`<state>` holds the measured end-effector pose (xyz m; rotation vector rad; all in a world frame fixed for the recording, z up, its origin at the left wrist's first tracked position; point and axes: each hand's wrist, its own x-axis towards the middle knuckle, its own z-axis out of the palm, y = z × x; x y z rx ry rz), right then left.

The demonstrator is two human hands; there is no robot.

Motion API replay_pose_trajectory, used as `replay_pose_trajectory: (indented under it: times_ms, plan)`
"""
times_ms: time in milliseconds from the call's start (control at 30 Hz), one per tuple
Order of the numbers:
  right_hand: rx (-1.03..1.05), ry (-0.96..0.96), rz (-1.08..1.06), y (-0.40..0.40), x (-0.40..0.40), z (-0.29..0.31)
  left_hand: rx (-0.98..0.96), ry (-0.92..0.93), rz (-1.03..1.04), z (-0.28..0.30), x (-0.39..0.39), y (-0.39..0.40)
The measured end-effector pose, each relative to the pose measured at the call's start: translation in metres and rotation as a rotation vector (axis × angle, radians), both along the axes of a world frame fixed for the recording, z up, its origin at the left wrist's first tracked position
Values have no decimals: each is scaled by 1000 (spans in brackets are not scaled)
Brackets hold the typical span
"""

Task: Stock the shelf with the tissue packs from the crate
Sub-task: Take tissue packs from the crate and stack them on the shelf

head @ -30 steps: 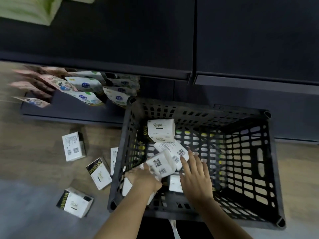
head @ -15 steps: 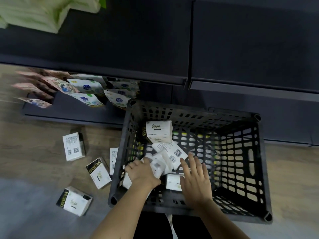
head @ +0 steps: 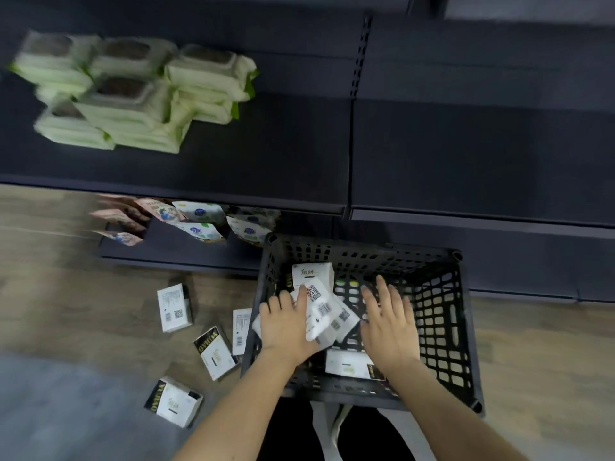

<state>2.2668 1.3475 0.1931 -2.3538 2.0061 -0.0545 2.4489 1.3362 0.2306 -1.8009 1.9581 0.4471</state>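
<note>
Both hands are inside the black crate (head: 462,327) on the wooden floor (head: 83,311). The left hand (head: 286,324) lies over a white tissue pack (head: 319,311), fingers bent against it; whether it truly grips the pack cannot be told. The right hand (head: 387,319) hovers just beside, fingers spread and straight, holding nothing. More packs sit in the crate: one against the far wall (head: 312,272), one near the front wall (head: 349,364). Four packs (head: 174,307) lie scattered on the floor left of the crate. Up on the dark shelf (head: 283,154), green-white wipe packs (head: 133,94) are stacked at the left, blurred.
</note>
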Motion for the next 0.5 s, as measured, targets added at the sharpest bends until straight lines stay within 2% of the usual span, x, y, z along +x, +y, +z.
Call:
replay_pose_trajectory:
  times_ms: [267,500]
  plan:
    - [-86,-40,-55,-24,-9,93,-195,18,-72,95,7,-10]
    - [-192,-86,-66,-32,-20,166,-554,123,-57,162,24,-25]
